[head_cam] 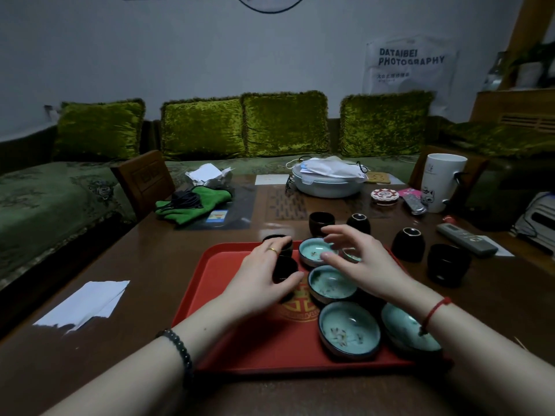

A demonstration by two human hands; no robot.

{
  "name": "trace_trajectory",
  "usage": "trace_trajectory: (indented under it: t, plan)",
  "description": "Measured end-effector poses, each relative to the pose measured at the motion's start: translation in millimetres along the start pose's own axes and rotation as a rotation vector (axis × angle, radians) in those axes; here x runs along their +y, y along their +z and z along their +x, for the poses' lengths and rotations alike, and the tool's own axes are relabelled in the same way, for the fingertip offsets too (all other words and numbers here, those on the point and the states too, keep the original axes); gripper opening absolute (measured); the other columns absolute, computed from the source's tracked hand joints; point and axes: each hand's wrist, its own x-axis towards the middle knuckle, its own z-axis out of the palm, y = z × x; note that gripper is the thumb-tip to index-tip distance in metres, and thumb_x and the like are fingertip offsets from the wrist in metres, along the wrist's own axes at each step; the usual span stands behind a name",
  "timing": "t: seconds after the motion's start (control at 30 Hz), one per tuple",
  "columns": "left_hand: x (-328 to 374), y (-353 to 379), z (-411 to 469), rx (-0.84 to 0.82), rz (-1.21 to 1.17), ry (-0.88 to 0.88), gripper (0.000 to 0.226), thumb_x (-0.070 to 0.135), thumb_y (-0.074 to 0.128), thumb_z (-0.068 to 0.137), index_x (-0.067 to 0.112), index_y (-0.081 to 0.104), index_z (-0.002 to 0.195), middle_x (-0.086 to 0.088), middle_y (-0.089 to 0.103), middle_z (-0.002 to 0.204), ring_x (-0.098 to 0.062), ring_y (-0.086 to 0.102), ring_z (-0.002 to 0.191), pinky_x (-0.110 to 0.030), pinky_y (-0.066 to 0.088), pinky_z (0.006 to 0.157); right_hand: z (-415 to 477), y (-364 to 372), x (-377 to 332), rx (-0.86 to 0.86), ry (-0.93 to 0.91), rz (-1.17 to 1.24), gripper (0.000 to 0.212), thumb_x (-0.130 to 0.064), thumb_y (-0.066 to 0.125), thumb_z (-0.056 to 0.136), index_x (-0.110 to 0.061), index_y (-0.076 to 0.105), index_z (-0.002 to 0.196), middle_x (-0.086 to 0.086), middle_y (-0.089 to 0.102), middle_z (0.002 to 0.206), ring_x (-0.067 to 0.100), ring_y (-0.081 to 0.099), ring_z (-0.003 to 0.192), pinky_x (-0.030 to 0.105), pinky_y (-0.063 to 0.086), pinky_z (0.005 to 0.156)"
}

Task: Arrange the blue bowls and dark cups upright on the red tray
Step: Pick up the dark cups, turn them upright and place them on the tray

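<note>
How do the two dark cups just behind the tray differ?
The left dark cup stands upright, mouth up; the right dark cup is turned over, ringed foot up. The left one is wide on top; the right one narrows upward. Both stand on the table, off the red tray.

The worktop [90, 259] was dark wood, polished to a gloss. The red tray [216, 265] looked like smooth plastic. The blue bowls [348, 331] were glazed, shiny ceramic, the dark cups [447, 264] glossy too. The cushions [283, 124] were green crushed velvet.
</note>
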Motion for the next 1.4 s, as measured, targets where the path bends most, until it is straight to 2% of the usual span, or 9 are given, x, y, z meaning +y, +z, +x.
trace_trajectory:
  t: [0.23,0.4,0.5,0.57,0.67,0.97,1.23,1.4]
  plan:
    - [48.5,35.0,37.2,-0.088,0.141,0.164,0.061,0.044,0.051,0.085,0.019,0.032,0.137,-0.002,0.043,0.141,-0.018,0.035,0.132,-0.034,0.027,0.11,-22.5,-66.9,37.1,0.095,0.064,-0.17,0.039,-0.027,0.066,0.079,-0.025,0.054,0.117,-0.003,0.062,0.113,0.004,0.054,0.103,0.022,0.04,0.088]
    - [81.5,68.8,64.1,-0.169,0.188,0.236,0.06,0.045,0.047,0.087,0.018,0.031,0.138,-0.004,0.044,0.141,-0.019,0.034,0.132,-0.033,0.025,0.109,-38.2,-107.9,72.4,0.138,0.168,-0.29,0.044,-0.029,0.065,0.079,-0.026,0.05,0.121,0.0,0.055,0.124,0.005,0.044,0.105,0.024,0.035,0.089]
    - [98.5,92.0,79.3,-0.225,0.233,0.255,0.06,0.047,0.045,0.087,0.018,0.031,0.138,-0.004,0.043,0.142,-0.021,0.033,0.133,-0.034,0.024,0.109,-47.9,-126.3,93.7,0.172,0.236,-0.317,0.047,-0.032,0.065,0.079,-0.027,0.048,0.123,0.0,0.049,0.133,0.01,0.043,0.117,0.024,0.032,0.094]
    - [107.1,107.0,88.1,-0.255,0.247,0.259,0.061,0.048,0.045,0.087,0.018,0.031,0.138,-0.005,0.043,0.141,-0.021,0.032,0.133,-0.036,0.023,0.111,-53.1,-135.8,106.6,0.178,0.287,-0.326,0.05,-0.034,0.064,0.079,-0.029,0.045,0.125,0.0,0.045,0.138,0.015,0.039,0.126,0.027,0.031,0.099]
    - [116.2,127.1,99.0,-0.288,0.26,0.265,0.061,0.048,0.044,0.087,0.018,0.03,0.138,-0.004,0.042,0.142,-0.02,0.03,0.135,-0.036,0.021,0.11,-58.5,-145.1,121.9,0.177,0.346,-0.306,0.054,-0.037,0.065,0.078,-0.031,0.042,0.127,0.0,0.042,0.141,0.017,0.037,0.13,0.032,0.032,0.103]
    - [126.7,167.0,122.9,-0.369,0.407,0.203,0.064,0.051,0.04,0.087,0.011,0.032,0.137,-0.009,0.05,0.136,-0.025,0.036,0.131,-0.04,0.023,0.109,-59.4,-144.7,149.7,0.099,0.399,-0.169,0.066,-0.041,0.063,0.078,-0.026,0.033,0.135,0.002,0.045,0.138,0.014,0.039,0.127,0.022,0.028,0.097]
    - [131.7,174.3,125.1,-0.33,0.237,0.092,0.043,0.044,0.043,0.089,0.016,0.049,0.121,-0.008,0.062,0.119,-0.024,0.048,0.119,-0.044,0.018,0.112,-58.2,-139.3,150.6,0.082,0.374,-0.13,0.057,-0.038,0.062,0.08,-0.026,0.04,0.131,0.001,0.048,0.137,0.014,0.041,0.126,0.023,0.031,0.098]
    - [131.7,161.9,121.1,-0.235,0.145,0.094,0.042,0.042,0.044,0.089,0.019,0.048,0.124,-0.007,0.064,0.118,-0.023,0.051,0.117,-0.042,0.02,0.111,-57.9,-137.7,134.9,0.155,0.327,-0.092,0.057,-0.037,0.064,0.079,-0.027,0.042,0.13,0.002,0.05,0.135,0.015,0.044,0.124,0.03,0.036,0.104]
